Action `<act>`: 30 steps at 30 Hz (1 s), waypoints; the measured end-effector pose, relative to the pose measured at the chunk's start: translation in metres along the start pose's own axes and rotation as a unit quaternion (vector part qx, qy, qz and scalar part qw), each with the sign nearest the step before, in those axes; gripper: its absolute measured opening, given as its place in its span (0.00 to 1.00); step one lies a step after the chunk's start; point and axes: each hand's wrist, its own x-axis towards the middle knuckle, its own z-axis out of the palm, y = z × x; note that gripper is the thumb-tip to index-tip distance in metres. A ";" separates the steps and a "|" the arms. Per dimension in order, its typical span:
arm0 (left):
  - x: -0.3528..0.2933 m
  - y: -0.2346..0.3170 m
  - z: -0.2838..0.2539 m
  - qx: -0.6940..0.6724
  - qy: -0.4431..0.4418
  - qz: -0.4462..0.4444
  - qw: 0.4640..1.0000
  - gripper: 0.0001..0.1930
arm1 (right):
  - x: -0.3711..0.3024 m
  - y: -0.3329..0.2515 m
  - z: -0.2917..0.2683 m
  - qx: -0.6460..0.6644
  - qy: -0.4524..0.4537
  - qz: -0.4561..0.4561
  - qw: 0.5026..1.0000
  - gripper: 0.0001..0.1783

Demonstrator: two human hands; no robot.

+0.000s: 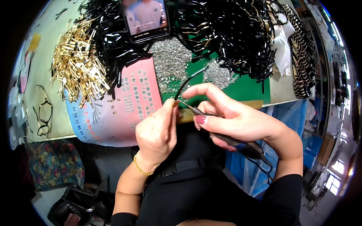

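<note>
Down the head view I have both hands meeting at the centre of the dial. The left hand [156,130], toward 8 o'clock with a yellow beaded bracelet [141,167] at its wrist, is pinched nearly closed, thumb against finger, gripping the near end of a thin, curved, glossy black strip [187,81]; that strip runs from the pinch up toward 1 o'clock. Over at 3 o'clock, the right hand [237,120] is half curled round a dark, pen-shaped tool [247,147] with a slim metal shaft, thumb pressed to its body, index finger arched over toward the strip. The shaft's tip points at the left fingertips; I can't tell whether it touches the strip. A black cord [269,167] hangs from the tool toward 4 o'clock. Beyond the hands, I see a large heap of tiny silver metal pieces [171,62] at 12 o'clock and a smaller silver heap [218,73] between 1 and 2, on a green mat [264,90]. Glossy black strips pile up at 1 o'clock [233,34], slender gold pieces [79,60] at 10, a lit phone [148,19] between 11 and 12, and dark-rimmed glasses [46,115] out at 9.
</note>
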 end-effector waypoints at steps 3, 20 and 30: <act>-0.001 -0.007 0.005 -0.010 0.045 0.068 0.997 0.17 | -0.003 -0.001 0.010 0.029 0.009 0.013 0.999 0.27; -0.002 -0.070 -0.128 0.006 0.311 -0.247 0.918 0.10 | 0.146 -0.067 0.056 -0.674 0.329 -0.376 0.544 0.11; 0.017 -0.089 -0.131 0.175 0.116 -0.210 0.955 0.06 | 0.133 -0.084 0.053 -0.710 0.334 -0.410 0.466 0.09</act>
